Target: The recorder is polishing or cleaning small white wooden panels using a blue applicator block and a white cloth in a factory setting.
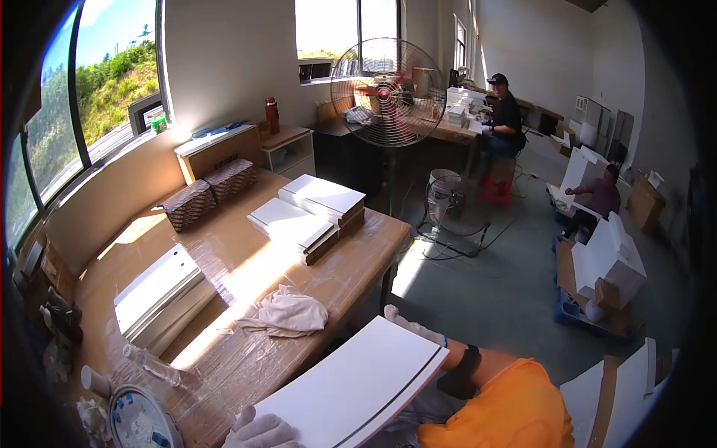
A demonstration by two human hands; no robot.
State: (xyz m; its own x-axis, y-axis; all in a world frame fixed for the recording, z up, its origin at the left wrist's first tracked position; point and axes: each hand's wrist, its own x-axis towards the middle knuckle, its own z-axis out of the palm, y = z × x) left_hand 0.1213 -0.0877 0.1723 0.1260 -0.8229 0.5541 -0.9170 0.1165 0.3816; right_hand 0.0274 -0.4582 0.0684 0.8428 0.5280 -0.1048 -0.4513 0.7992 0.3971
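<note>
Grasping a white panel [358, 381] in gloved fingers [270, 428], left hand [258, 433] and right hand [411, 324] seem midway through one piece; whether stacked panels [323, 196] on the surface [362, 261] are finished is unclear.

The table [358, 257] holds two patterned packs [190, 207], three panel stacks [158, 291] and one cloth [291, 311]. By it is one held panel [358, 381]; beyond it, two fans [383, 94] and two people [508, 116].

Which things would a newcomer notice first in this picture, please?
First, perhaps, the bright orange shirt at the lower right, beside the large white board with the left hand and right hand at its edges. Next, the round fan standing beyond the table, near the top middle.
</note>
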